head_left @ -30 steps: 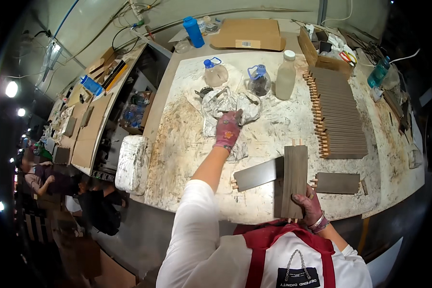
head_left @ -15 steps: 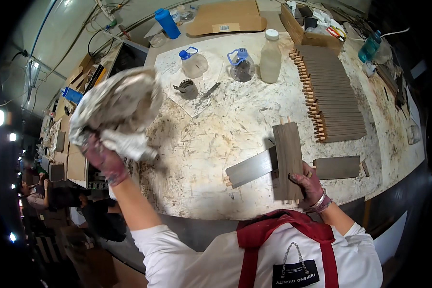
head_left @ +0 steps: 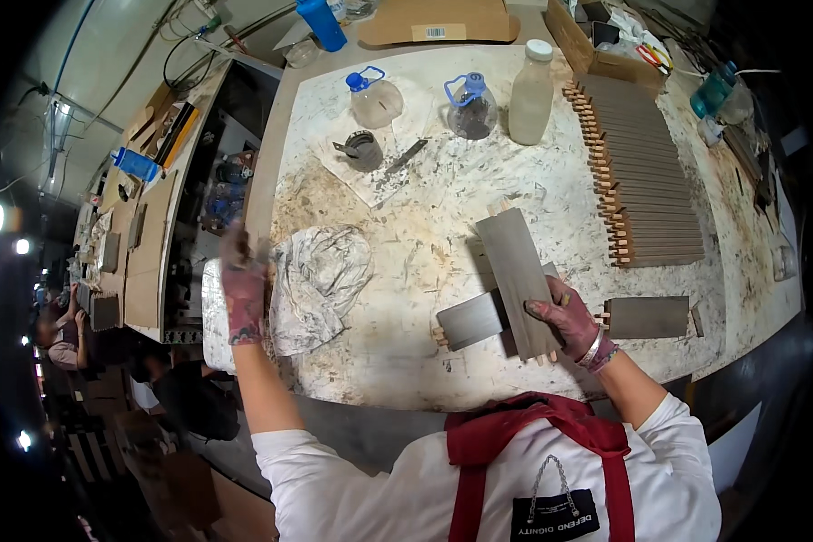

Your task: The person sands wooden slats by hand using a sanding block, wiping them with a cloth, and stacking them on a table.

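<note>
My right hand [head_left: 567, 318], stained purple-brown, grips a grey-brown wooden slat [head_left: 517, 275] by its right edge, thumb on the face. Pegs stick out of both slat ends. Partly under it lies a second slat [head_left: 471, 322] on the table. To the right of that hand rests another pegged slat [head_left: 648, 317]. On the left, a crumpled, stained white rag [head_left: 323, 285] lies on the table. My left hand [head_left: 244, 294], equally stained, is just left of the rag; motion smears its fingers, and nothing shows held in it.
A long row of pegged slats [head_left: 650, 172] fills the table's right side. Further back stand a tall bottle [head_left: 531, 95], two blue-handled jugs [head_left: 378, 104] and a small dark-stained cup [head_left: 363, 152] by a dark strip [head_left: 408, 155]. Behind are cardboard boxes [head_left: 438, 20]. People work at far left.
The rag, raised in my left hand before, now lies on the table, and that hand has moved off its left side. My right hand has tilted the slat and shifted it slightly left.
</note>
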`<action>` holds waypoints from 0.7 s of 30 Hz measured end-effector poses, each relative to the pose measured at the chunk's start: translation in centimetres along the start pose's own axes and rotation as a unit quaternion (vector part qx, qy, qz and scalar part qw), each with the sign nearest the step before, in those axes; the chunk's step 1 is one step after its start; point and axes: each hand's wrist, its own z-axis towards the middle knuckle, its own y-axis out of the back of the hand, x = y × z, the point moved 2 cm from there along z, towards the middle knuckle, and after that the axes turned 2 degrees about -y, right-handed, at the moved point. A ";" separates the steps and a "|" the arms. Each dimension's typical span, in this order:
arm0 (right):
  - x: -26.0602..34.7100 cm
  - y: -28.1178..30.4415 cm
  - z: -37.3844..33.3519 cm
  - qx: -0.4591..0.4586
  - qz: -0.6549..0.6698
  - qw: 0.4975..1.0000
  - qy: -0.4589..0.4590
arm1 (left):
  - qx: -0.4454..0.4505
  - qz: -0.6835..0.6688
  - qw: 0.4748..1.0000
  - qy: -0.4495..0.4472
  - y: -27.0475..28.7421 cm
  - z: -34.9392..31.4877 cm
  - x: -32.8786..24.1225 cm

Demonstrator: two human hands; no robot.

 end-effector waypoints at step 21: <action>1.2 -2.3 6.2 0.059 -0.029 0.997 0.028 | 0.190 0.420 0.819 -0.342 -20.4 3.8 4.5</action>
